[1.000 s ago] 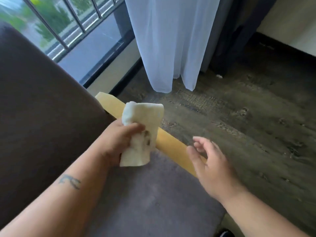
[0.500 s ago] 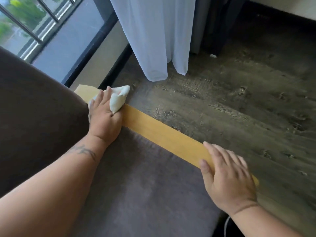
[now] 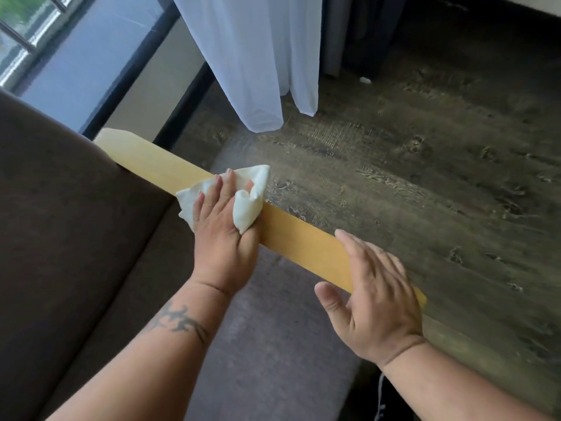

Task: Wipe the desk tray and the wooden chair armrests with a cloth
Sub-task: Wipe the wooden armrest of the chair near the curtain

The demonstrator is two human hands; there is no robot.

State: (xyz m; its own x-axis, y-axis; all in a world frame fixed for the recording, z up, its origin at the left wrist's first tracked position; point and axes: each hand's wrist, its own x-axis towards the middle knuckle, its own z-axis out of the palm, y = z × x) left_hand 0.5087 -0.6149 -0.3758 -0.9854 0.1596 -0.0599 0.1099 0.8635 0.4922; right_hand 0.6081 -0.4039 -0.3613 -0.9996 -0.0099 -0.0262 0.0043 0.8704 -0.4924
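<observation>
left hand pressing flat, right hand splayed

Dark wood-grain floor, white sheer curtain, daylit window, brown chair back

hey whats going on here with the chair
A person is wiping a wooden chair armrest with a white cloth. The left hand presses the crumpled cloth flat on the armrest about midway along it, fingers spread over the fabric. The right hand rests open on the armrest's near end, apparently steadying it. The stretch of wood toward the chair back is bare. No desk tray is in view.
</observation>
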